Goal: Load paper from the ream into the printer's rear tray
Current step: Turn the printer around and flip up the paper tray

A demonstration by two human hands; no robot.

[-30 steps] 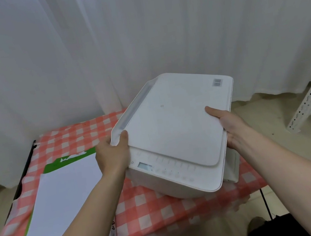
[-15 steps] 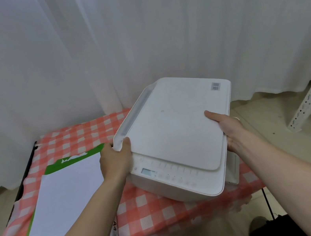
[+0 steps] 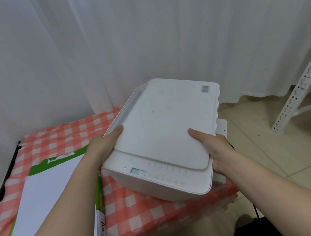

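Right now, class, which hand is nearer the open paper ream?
Left. The left hand grips the printer edge beside the ream; the right hand holds the far side.

A red-and-white checked cloth (image 3: 54, 139) is spread over the desk. White curtains (image 3: 136, 38) hang behind. A white perforated metal rack (image 3: 299, 92) stands on the tiled floor (image 3: 282, 158).

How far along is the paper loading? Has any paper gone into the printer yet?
Not yet. Done: the ream lies open on the checked tablecloth, white sheets exposed. In hand: the left hand and right hand grip the printer by its sides, apparently positioning it. Left: opening the rear tray, which looks closed, taking sheets and feeding them in.
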